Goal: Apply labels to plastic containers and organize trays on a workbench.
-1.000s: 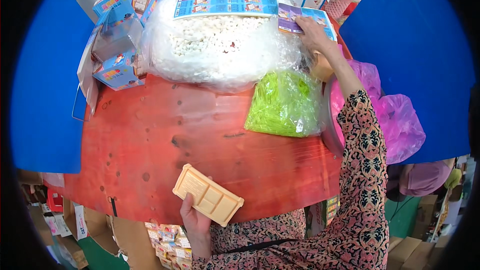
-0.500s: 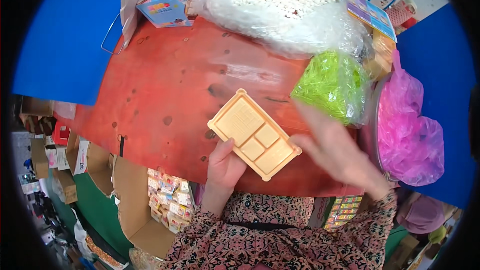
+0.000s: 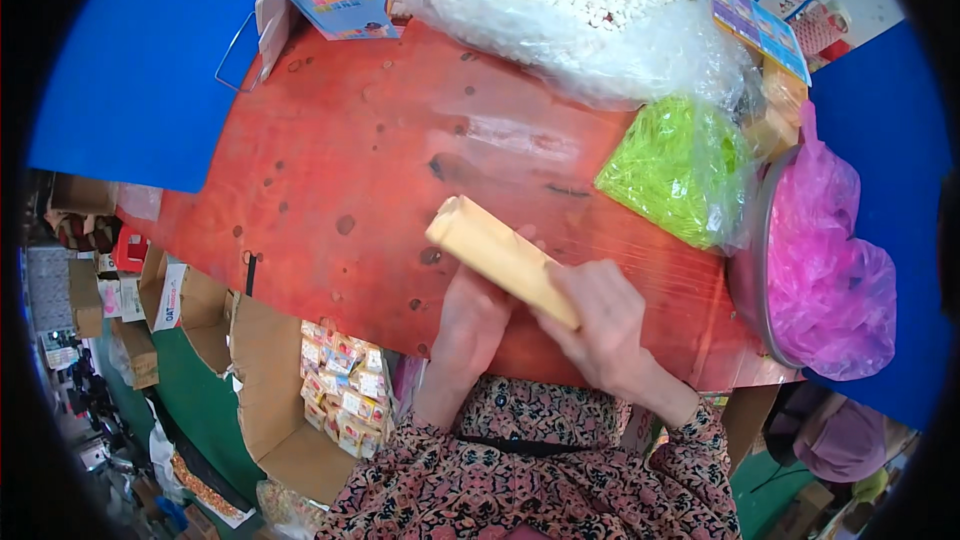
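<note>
Hands around tan tray above red table

Both hands hold a tan tray edge-on above the red table. The left hand grips it from below, the right hand clasps its near end. Beyond lie a green bag, a clear bag of white pieces and a blue box. A pink bag sits at the right.
</note>
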`<move>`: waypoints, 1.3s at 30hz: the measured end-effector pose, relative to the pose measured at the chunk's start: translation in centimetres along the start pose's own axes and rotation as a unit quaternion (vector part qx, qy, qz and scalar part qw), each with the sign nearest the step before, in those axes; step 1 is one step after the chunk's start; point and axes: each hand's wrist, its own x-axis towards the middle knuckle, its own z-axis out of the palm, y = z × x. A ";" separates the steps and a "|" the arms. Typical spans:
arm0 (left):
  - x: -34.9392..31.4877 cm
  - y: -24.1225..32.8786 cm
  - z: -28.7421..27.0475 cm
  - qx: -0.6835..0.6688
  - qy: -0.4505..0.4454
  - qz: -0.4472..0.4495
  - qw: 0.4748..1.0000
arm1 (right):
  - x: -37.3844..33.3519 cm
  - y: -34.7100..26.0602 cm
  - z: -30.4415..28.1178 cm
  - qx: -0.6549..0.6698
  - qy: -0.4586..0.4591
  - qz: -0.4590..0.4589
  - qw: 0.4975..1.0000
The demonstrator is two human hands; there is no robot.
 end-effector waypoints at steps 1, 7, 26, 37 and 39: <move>0.0 0.0 0.5 0.023 -0.016 0.002 1.000 | -0.2 -0.4 0.4 -0.037 -0.001 -0.063 0.997; 1.0 0.1 -1.8 -0.094 -0.072 0.020 0.993 | -0.7 -0.8 1.4 -0.082 0.012 -0.086 0.993; -0.5 0.0 0.6 0.152 0.050 0.047 0.986 | -0.8 -1.5 1.0 -0.008 -0.028 0.030 0.999; -0.7 0.2 -0.9 0.016 0.099 -0.040 0.994 | -0.4 -0.4 0.6 0.350 -0.159 0.260 0.886; -0.7 0.2 -1.0 0.057 0.093 -0.036 0.993 | -0.2 -0.3 0.5 0.356 -0.176 0.273 0.876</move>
